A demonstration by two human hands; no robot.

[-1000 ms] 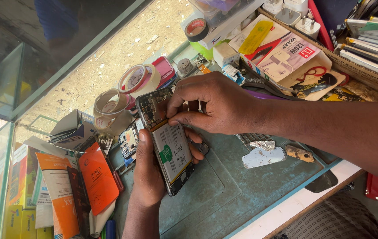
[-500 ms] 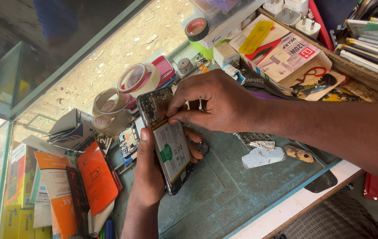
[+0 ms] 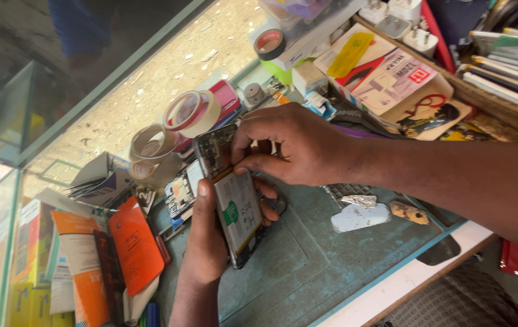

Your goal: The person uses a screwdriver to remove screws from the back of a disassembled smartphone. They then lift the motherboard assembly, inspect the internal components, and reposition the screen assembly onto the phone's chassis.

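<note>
Cradling an opened phone point(image 3: 230, 200), its back cover off, in the left hand point(image 3: 205, 239) just above the green work mat point(image 3: 307, 272), thumb lying along the near edge and the other fingers curling round behind the far edge, partly hidden. Pressing down at the upper part of the phone with the right hand point(image 3: 292, 148), thumb and forefinger pinching close together on something too small to tell, right where the bare circuit board meets the pale battery point(image 3: 239, 209). Risking, by the look of it, a slip of those fingertips onto the board, scratching a part or tearing a thin cable, since the hold is tight and the spot narrow. Risking also a dent in the battery if the pressure wanders lower. Holding the phone tilted, by one edge only, and so inviting a twist out of the palm and a drop onto the mat or against the rolls of tape point(image 3: 186, 115) near its top. Leaving small loose pieces point(image 3: 359, 215) near the right wrist, within reach of a careless sweep.
</note>
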